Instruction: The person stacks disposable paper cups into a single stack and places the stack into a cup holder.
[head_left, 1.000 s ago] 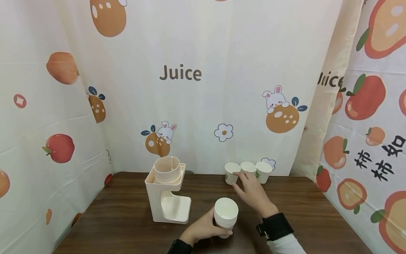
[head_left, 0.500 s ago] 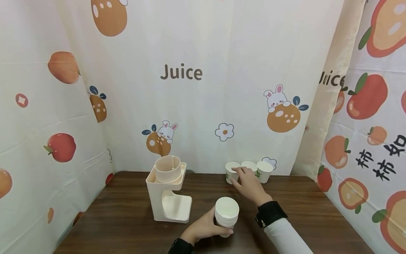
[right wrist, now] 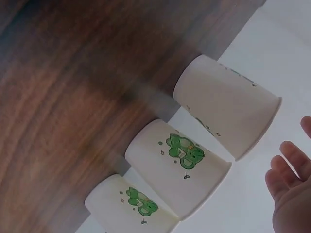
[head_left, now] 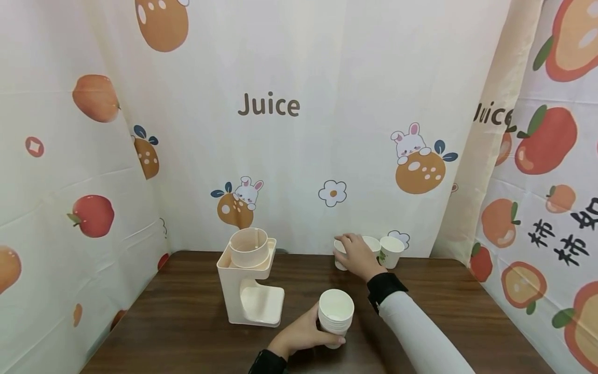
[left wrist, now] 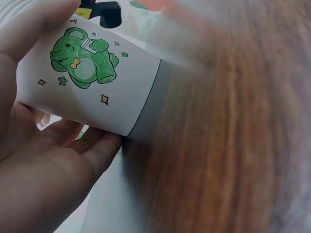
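Note:
A stack of white paper cups (head_left: 335,311) stands near the front of the table, and my left hand (head_left: 302,332) grips it round the side. The left wrist view shows a green cartoon bear on the outer cup (left wrist: 87,73), with fingers and thumb on either side. Three more paper cups line the back of the table. My right hand (head_left: 358,258) reaches over the left one (head_left: 340,266), partly covering it and the middle cup (head_left: 372,243). Seen from the right wrist, its loosely extended fingers (right wrist: 291,165) are just beyond the cups' rims, apart from them.
Left of the stack stands a cream appliance (head_left: 229,296) with a round container (head_left: 247,252) on top and a flat base (head_left: 266,306). The right cup (head_left: 391,254) of the row stands beside the printed curtain (head_left: 299,156) behind the table (head_left: 187,322).
My right hand has moved forward and left, further over the left cup of the back row. My left hand keeps its hold on the stack. The head view has shifted slightly.

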`<state>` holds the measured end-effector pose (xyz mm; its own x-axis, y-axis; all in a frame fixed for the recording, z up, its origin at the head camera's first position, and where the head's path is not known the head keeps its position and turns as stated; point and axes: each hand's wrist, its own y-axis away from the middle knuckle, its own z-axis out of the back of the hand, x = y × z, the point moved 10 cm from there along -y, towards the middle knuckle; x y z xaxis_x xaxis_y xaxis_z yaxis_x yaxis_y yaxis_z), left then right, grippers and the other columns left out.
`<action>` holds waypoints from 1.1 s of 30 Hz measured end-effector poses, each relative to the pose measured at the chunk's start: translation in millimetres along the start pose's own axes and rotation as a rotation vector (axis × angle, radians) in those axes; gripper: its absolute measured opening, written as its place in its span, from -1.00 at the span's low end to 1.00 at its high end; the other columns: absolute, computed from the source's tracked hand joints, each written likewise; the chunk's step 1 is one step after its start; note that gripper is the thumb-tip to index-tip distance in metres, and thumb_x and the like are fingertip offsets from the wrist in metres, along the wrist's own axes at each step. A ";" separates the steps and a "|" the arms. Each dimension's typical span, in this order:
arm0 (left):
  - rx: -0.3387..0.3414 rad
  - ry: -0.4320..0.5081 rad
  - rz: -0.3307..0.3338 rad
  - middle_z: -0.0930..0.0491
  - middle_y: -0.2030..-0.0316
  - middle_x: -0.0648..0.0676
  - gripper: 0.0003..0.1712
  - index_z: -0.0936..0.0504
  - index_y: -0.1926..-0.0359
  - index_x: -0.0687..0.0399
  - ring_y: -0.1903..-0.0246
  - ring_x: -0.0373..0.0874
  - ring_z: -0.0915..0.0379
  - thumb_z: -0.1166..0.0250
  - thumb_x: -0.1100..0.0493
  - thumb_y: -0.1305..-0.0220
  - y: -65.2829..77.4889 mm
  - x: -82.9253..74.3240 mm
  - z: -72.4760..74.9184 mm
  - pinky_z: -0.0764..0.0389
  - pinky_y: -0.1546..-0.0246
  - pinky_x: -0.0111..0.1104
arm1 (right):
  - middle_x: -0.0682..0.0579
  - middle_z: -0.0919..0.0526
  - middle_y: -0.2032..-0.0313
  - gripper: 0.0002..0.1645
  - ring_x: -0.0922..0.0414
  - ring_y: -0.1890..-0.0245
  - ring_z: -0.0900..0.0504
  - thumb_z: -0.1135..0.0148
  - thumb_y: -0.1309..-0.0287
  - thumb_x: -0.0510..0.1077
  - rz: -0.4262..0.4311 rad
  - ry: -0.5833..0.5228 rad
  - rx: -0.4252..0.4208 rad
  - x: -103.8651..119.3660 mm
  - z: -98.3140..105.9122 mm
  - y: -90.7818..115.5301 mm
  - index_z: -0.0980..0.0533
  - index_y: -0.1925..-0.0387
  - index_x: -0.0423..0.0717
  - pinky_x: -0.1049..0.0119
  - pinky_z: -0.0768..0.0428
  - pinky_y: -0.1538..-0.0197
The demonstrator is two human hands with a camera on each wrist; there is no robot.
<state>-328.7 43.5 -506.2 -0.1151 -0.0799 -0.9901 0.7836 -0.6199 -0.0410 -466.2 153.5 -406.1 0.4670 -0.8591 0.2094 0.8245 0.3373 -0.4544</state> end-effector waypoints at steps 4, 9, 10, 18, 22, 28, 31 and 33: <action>-0.001 0.005 0.005 -0.45 -0.18 -0.11 -0.02 -0.18 -0.45 -0.14 -0.16 -0.16 -0.38 -0.54 0.14 -0.11 0.4 1.2 0.0 -0.28 -0.24 -0.08 | -0.25 -0.50 -0.18 -0.49 -0.20 -0.22 -0.43 -0.23 -0.36 0.01 -0.036 0.025 0.071 -3.7 -6.6 -7.3 -0.51 -0.23 -0.15 -0.08 -0.42 -0.24; 0.002 0.002 -0.006 -0.45 -0.18 -0.11 -0.02 -0.18 -0.45 -0.13 -0.17 -0.17 -0.38 -0.55 0.15 -0.10 1.6 1.3 -0.6 -0.27 -0.25 -0.10 | -0.27 -0.44 -0.24 -0.42 -0.22 -0.27 -0.36 -0.19 -0.38 0.08 -0.116 0.016 0.182 -13.5 -20.0 -11.5 -0.47 -0.30 -0.12 -0.11 -0.39 -0.27; 0.003 -0.001 -0.013 -0.45 -0.17 -0.12 -0.02 -0.18 -0.45 -0.13 -0.17 -0.17 -0.38 -0.55 0.15 -0.10 1.7 0.7 -1.2 -0.27 -0.25 -0.11 | -0.27 -0.43 -0.25 -0.41 -0.23 -0.28 -0.36 -0.19 -0.37 0.09 -0.131 0.017 0.194 -17.2 -22.9 -12.0 -0.47 -0.30 -0.12 -0.12 -0.39 -0.27; 0.005 0.007 -0.012 -0.47 -0.16 -0.12 -0.03 -0.20 -0.43 -0.17 -0.15 -0.17 -0.39 -0.55 0.16 -0.09 1.4 -0.4 -3.1 -0.27 -0.25 -0.10 | -0.27 -0.40 -0.31 -0.42 -0.25 -0.32 -0.34 -0.18 -0.37 0.07 -0.180 0.029 0.241 -29.1 -27.7 -14.9 -0.47 -0.32 -0.05 -0.16 -0.36 -0.28; -0.005 -0.007 -0.005 -0.46 -0.16 -0.13 -0.02 -0.20 -0.44 -0.18 -0.15 -0.18 -0.38 -0.56 0.14 -0.08 -0.2 0.5 -1.6 -0.26 -0.25 -0.08 | -0.27 -0.41 -0.31 -0.45 -0.26 -0.31 -0.36 -0.15 -0.39 0.08 -0.166 0.050 0.257 -27.6 -28.4 -15.4 -0.49 -0.31 -0.03 -0.17 -0.36 -0.28; -0.003 0.000 0.001 -0.47 -0.16 -0.12 -0.02 -0.20 -0.44 -0.16 -0.15 -0.17 -0.38 -0.56 0.14 -0.09 -0.4 1.5 -1.1 -0.26 -0.26 -0.09 | -0.26 -0.44 -0.30 -0.48 -0.27 -0.29 -0.38 -0.14 -0.38 0.06 -0.189 0.030 0.271 -27.7 -29.8 -16.2 -0.51 -0.29 0.03 -0.20 -0.39 -0.24; -0.004 0.006 0.000 -0.46 -0.17 -0.11 -0.02 -0.19 -0.44 -0.16 -0.16 -0.16 -0.38 -0.55 0.15 -0.09 -0.3 1.3 -0.1 -0.26 -0.26 -0.08 | -0.25 -0.46 -0.27 -0.49 -0.24 -0.26 -0.42 -0.17 -0.35 0.07 -0.187 0.026 0.280 -26.1 -29.7 -18.0 -0.52 -0.28 0.05 -0.19 -0.43 -0.22; -0.007 0.003 0.001 -0.45 -0.17 -0.12 -0.01 -0.18 -0.45 -0.15 -0.17 -0.17 -0.37 -0.55 0.15 -0.09 -0.3 1.3 0.7 -0.25 -0.26 -0.08 | -0.24 -0.49 -0.24 -0.50 -0.22 -0.23 -0.45 -0.21 -0.33 0.05 -0.173 0.029 0.289 -23.8 -29.1 -19.5 -0.54 -0.26 0.05 -0.17 -0.46 -0.19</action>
<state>-329.5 43.0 -507.4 -0.1128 -0.0779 -0.9906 0.7880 -0.6143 -0.0414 -502.7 156.2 -427.5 0.3067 -0.9222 0.2353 0.9490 0.2775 -0.1494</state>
